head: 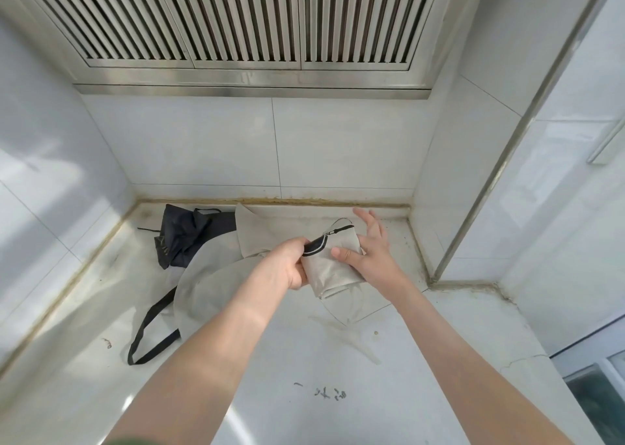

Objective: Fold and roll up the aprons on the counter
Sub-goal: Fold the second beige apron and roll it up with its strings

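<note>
Over the counter [304,370], beige apron roll [333,270] with black-edged top

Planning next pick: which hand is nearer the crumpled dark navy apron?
Left. The left hand grips the folded beige apron right of the crumpled dark navy apron; the right hand is farther right.

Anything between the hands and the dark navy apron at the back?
Yes: the loose beige apron lies spread before the dark navy apron, overlapping its near edge. The left hand grips a folded beige bundle.
</note>
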`<state>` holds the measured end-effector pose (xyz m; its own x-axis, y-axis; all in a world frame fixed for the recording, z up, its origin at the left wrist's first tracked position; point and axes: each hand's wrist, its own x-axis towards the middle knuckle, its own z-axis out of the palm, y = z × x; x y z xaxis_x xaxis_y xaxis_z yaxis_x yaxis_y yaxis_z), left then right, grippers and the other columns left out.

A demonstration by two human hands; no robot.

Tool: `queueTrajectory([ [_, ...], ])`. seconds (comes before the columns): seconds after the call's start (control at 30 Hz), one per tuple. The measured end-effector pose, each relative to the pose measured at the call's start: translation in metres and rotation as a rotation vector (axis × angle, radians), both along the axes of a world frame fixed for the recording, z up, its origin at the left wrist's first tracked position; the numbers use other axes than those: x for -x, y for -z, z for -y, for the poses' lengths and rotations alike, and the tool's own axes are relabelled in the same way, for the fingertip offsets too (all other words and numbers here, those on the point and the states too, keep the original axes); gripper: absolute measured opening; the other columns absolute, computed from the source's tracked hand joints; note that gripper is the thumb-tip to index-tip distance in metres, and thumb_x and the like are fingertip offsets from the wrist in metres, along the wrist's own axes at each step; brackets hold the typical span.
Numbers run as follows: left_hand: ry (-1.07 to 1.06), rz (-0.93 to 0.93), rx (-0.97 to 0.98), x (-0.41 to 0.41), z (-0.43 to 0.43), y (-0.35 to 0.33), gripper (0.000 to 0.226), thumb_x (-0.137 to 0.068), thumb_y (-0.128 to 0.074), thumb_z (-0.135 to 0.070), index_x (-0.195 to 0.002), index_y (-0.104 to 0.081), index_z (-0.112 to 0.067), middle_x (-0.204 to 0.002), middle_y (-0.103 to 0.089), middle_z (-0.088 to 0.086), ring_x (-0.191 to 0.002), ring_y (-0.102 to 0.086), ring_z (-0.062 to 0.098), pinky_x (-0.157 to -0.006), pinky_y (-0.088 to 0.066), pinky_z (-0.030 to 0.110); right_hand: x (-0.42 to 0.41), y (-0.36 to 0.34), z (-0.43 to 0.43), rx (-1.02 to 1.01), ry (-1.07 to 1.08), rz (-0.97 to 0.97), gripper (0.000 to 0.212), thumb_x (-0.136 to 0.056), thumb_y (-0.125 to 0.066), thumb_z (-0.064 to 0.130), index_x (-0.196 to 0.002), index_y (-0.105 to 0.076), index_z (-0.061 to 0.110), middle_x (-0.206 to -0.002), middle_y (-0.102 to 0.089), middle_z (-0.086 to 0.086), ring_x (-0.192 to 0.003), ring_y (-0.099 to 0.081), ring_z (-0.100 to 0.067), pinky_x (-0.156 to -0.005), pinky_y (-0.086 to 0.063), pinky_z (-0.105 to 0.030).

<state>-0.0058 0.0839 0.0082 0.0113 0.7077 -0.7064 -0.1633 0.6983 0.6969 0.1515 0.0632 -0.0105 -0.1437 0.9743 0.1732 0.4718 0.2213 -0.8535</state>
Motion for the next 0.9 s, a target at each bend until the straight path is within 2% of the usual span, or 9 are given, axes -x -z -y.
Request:
queueTrajectory([
  [0.07,-0.001,0.007,0.025,0.000,0.002,0.000,0.026,-0.093,-0.040,-0.011,-0.078,-0.060,-0.005,-0.052,-0.066,0.010,-0.041,-0.063,0.020,-0.039,-0.053,0.027,-0.002,-0.007,0.000,-0.041,-0.093,0.017,0.005,-0.083,-0.070,0.032,-0.087,-0.073,0.029,-0.146,-0.027,0.023,-0.138,0.002,0.009,-0.113,0.006,-0.026],
  [0.2,-0.054,0.094,0.017,-0.005,0.006,0.000,0.028,-0.095,-0.039,-0.021,-0.087,-0.062,-0.008,-0.059,-0.068,0.009,-0.060,-0.067,0.022,-0.052,-0.054,0.027,-0.006,-0.021,-0.001,-0.005,-0.179,-0.085,0.009,-0.086,-0.068,0.019,-0.078,-0.068,0.025,-0.122,-0.055,0.009,-0.123,-0.026,0.026,-0.117,0.004,-0.031],
  [0.3,-0.054,0.261,-0.116,-0.011,0.011,-0.007,0.048,-0.097,-0.043,-0.046,-0.097,-0.069,-0.005,-0.081,-0.073,0.013,-0.079,-0.067,0.024,-0.069,-0.053,0.034,-0.008,-0.025,-0.001,0.078,-0.031,-0.289,0.013,-0.086,-0.069,0.019,-0.074,-0.066,0.016,-0.097,-0.052,-0.006,-0.098,-0.056,-0.004,-0.102,-0.036,-0.044],
  [0.37,0.033,0.224,-0.268,-0.019,0.013,-0.009,0.034,-0.091,-0.059,-0.039,-0.102,-0.069,-0.009,-0.095,-0.072,0.009,-0.087,-0.066,0.021,-0.072,-0.052,0.027,-0.008,-0.025,-0.001,0.143,0.095,-0.458,0.014,-0.085,-0.071,0.022,-0.074,-0.063,0.018,-0.096,-0.054,-0.018,-0.088,-0.059,-0.021,-0.085,-0.048,-0.045],
  [0.43,0.065,0.047,-0.432,-0.026,0.014,-0.007,0.016,-0.083,-0.072,-0.024,-0.094,-0.067,-0.013,-0.091,-0.072,0.002,-0.083,-0.067,0.014,-0.064,-0.051,0.017,-0.011,-0.024,-0.001,0.180,0.164,-0.546,0.012,-0.087,-0.069,0.019,-0.078,-0.061,0.016,-0.092,-0.061,-0.016,-0.083,-0.062,-0.020,-0.076,-0.050,-0.037],
  [0.53,-0.018,-0.157,-0.608,-0.027,0.011,-0.001,0.041,-0.062,-0.084,-0.036,-0.079,-0.064,-0.006,-0.098,-0.068,0.013,-0.087,-0.068,0.021,-0.078,-0.056,0.033,-0.012,-0.026,0.000,0.205,0.172,-0.555,0.018,-0.090,-0.065,0.019,-0.093,-0.064,0.001,-0.083,-0.067,-0.006,-0.076,-0.063,-0.017,-0.070,-0.049,-0.031],
  [0.7,-0.009,-0.005,-0.626,-0.027,0.016,-0.011,0.008,-0.084,-0.069,-0.013,-0.088,-0.062,-0.010,-0.085,-0.065,0.011,-0.076,-0.062,0.023,-0.056,-0.050,0.026,-0.007,-0.031,0.000,0.254,0.172,-0.616,0.020,-0.091,-0.064,0.021,-0.088,-0.068,0.002,-0.077,-0.070,-0.007,-0.069,-0.067,-0.017,-0.058,-0.052,-0.024],
  [0.8,-0.022,0.008,-0.617,-0.030,0.020,-0.015,0.008,-0.090,-0.062,-0.015,-0.085,-0.059,-0.010,-0.075,-0.063,0.007,-0.063,-0.061,0.018,-0.048,-0.046,0.020,-0.003,-0.031,-0.002,0.262,0.257,-0.630,0.033,-0.085,-0.071,0.028,-0.089,-0.066,-0.005,-0.079,-0.067,-0.012,-0.074,-0.065,-0.024,-0.066,-0.050,-0.032],
  [0.9,-0.003,0.074,-0.528,-0.035,0.020,-0.018,0.012,-0.095,-0.056,-0.021,-0.088,-0.058,-0.012,-0.076,-0.064,0.005,-0.065,-0.063,0.016,-0.055,-0.048,0.023,-0.001,-0.033,-0.006,0.237,0.339,-0.535,0.032,-0.080,-0.075,0.035,-0.079,-0.057,0.008,-0.071,-0.054,-0.008,-0.067,-0.055,-0.019,-0.062,-0.042,-0.031],
])
